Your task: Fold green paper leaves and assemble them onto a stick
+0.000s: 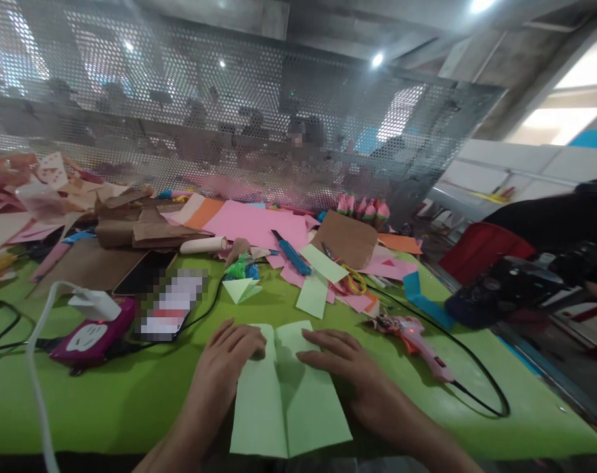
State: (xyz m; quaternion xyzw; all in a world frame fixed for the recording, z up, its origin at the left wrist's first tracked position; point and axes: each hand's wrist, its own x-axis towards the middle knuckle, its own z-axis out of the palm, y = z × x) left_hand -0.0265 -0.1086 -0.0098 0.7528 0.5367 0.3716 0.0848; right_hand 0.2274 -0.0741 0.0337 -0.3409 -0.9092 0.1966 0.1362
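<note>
A light green sheet of paper (310, 407) with a crease down its middle lies in front of me on the green table, its two halves slightly raised. At its upper left edge, my left hand (234, 358) is closed with bent fingers on the paper. My right hand (347, 361) lies over the upper right edge, its fingers stretched out and apart, touching the sheet. Just beyond are a small folded green paper piece (240, 290) and light green strips (312, 297). A pink glue gun (416, 338) with a lit red light rests to the right of my right hand.
A purple power strip (94, 335) with a white charger (96, 305) and two phones (145, 272) lie on the left. A blue utility knife (292, 256), yellow-handled scissors (354, 279), and pink and brown paper fill the back. A person in black (549, 210) is at right.
</note>
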